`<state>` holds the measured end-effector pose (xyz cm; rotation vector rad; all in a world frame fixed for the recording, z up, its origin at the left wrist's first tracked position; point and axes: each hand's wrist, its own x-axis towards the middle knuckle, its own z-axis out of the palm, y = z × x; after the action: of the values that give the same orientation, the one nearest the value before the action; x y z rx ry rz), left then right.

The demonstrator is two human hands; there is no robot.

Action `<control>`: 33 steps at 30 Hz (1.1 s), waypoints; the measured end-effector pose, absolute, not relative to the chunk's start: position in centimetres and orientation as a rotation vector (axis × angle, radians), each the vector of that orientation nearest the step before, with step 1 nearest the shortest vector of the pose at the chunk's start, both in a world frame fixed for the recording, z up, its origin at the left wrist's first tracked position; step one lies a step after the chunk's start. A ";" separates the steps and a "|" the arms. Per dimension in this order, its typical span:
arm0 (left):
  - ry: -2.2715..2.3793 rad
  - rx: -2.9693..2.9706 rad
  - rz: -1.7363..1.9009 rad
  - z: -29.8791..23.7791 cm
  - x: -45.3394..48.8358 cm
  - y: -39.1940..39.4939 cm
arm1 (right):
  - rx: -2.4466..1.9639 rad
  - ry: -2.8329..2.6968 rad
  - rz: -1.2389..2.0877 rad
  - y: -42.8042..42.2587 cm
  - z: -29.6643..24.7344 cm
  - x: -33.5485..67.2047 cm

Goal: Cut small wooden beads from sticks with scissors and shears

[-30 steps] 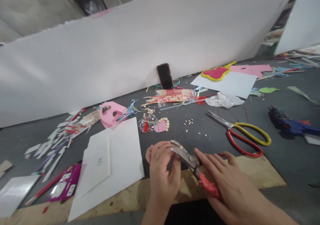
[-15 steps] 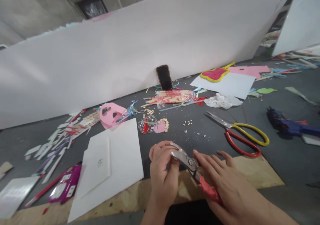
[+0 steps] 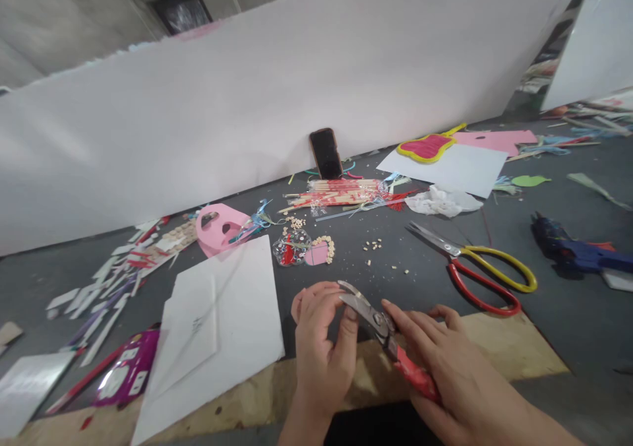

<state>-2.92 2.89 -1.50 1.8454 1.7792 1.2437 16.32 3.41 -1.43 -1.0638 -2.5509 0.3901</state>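
A pair of pruning shears (image 3: pixel 380 325) with red-wrapped handles is gripped in my right hand (image 3: pixel 448 357), its blades pointing up and left, slightly parted. Close by the blade tips is my left hand (image 3: pixel 324 350), fingers curled and thumb raised; whatever it pinches is too small or hidden to name. Beyond the hands lie small pale cut pieces (image 3: pixel 373 244) on the dark table. A pink tag (image 3: pixel 316 254) edged with such pieces sits beside a clear round bead case (image 3: pixel 291 247).
Large scissors (image 3: pixel 459 251) with red and yellow handles lie at right, near a blue glue gun (image 3: pixel 573 251). White sheets (image 3: pixel 247 307) cover the left front. A phone (image 3: pixel 325 154) leans on the white partition, behind bundled sticks (image 3: pixel 341 193). A purple packet (image 3: pixel 129 370) lies at left.
The shears' blades have shifted slightly and the left thumb shows a little more clear of them. The right hand keeps its hold; the view has moved slightly.
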 end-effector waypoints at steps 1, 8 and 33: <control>1.797 1.880 1.250 -1.5 -2.9 2.9 | -1.064 -2.561 0.368 3.3 -1.5 16.3; 1.835 1.920 1.319 -1.7 -2.8 2.8 | -1.006 -2.647 0.141 3.3 -1.8 16.1; 1.764 1.751 1.253 -1.3 -2.5 3.0 | -1.018 -2.447 0.480 3.3 -2.5 15.9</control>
<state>-2.52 2.97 -1.31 1.7513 1.7635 1.2528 15.90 3.28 -2.50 -1.0182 -2.4468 0.4802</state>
